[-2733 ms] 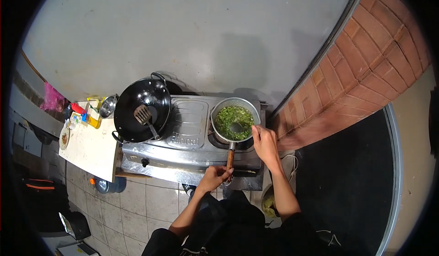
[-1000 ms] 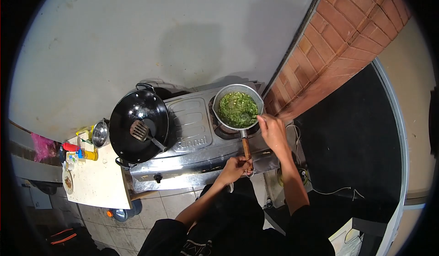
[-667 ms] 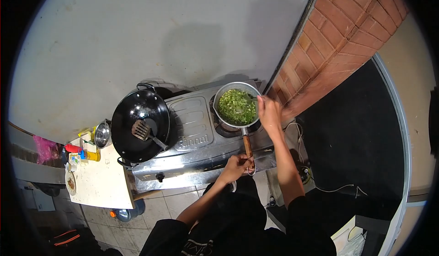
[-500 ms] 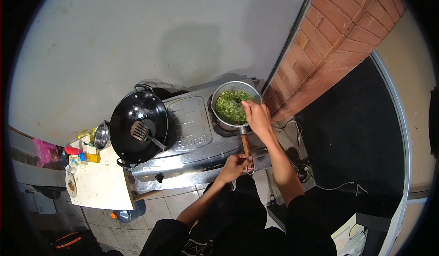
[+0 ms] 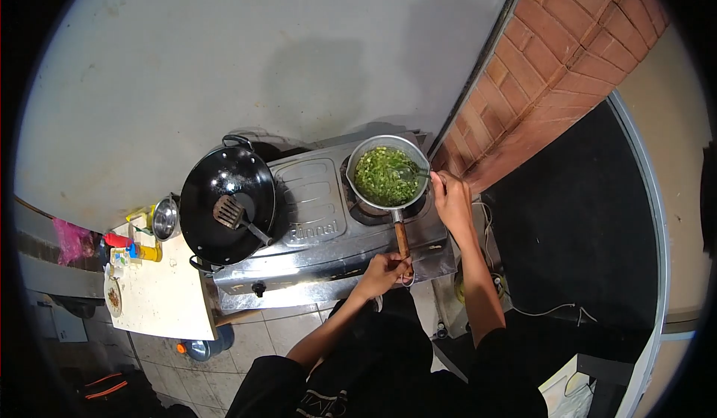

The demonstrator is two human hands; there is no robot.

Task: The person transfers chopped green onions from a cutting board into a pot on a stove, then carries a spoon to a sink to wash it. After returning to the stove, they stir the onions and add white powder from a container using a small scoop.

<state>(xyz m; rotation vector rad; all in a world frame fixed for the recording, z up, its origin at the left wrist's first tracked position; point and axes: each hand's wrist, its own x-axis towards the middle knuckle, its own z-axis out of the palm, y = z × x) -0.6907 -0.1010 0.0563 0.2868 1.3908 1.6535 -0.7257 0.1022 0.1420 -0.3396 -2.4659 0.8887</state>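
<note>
A metal saucepan (image 5: 352, 183) stands on the right burner, filled with chopped green vegetables (image 5: 382, 181) in some liquid. My left hand (image 5: 383, 275) is closed around the lower end of its wooden handle (image 5: 402, 239). At the pan's right rim, my right hand (image 5: 452, 201) pinches a thin metal spoon (image 5: 423, 173), whose head lies partly sunk among the greens. To the left, a black wok (image 5: 202, 194) sits on the stove with a slotted spatula (image 5: 237, 215) resting inside it.
The steel gas stove (image 5: 314, 246) backs onto a grey wall, with a brick column (image 5: 538, 82) at its right. A cream side table (image 5: 172, 298) on the left bears a metal bowl (image 5: 165, 219), bottles and a plate (image 5: 113, 297). Beneath it lies a blue water jug (image 5: 208, 345).
My right hand has moved right, from over the pan to beyond its rim, bringing the spoon to the right side of the greens. My left hand stays on the handle.
</note>
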